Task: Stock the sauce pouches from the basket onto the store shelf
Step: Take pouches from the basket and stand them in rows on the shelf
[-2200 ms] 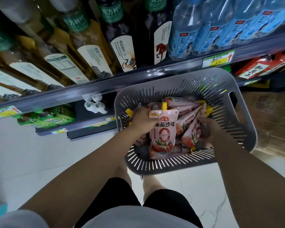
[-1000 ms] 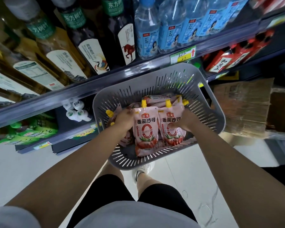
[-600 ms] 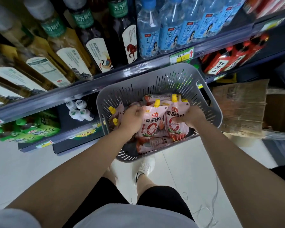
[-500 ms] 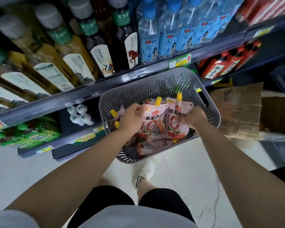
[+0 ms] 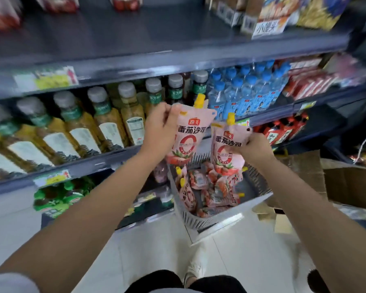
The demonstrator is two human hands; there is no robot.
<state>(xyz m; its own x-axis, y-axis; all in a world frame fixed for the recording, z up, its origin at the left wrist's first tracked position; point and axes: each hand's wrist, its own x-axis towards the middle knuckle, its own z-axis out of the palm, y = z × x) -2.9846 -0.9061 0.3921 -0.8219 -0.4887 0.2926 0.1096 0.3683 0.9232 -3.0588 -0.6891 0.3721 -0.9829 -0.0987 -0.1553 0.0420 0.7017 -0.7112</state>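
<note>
Fingers of the left hand (image 5: 159, 123) pinch the upper edge of one pink yellow-capped sauce pouch (image 5: 188, 134); the right hand (image 5: 255, 151) grips a second pink pouch (image 5: 227, 149) by its side. Both pouches hang above the grey slotted plastic basket (image 5: 190, 216), where more pouches (image 5: 211, 187) lie. Beyond the basket, an upper dark shelf (image 5: 125, 39) has bare space.

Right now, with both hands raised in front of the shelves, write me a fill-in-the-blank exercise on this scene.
1. Each hand holds ____ sauce pouch: the left hand grips one pouch and the right hand grips another pouch.
2. The spout caps on the held pouches are ____ in colour.
3. More pouches lie in the grey ____ below the hands.
4. The water bottles on the shelf have ____ caps.

Missing words: one; yellow; basket; blue
</note>
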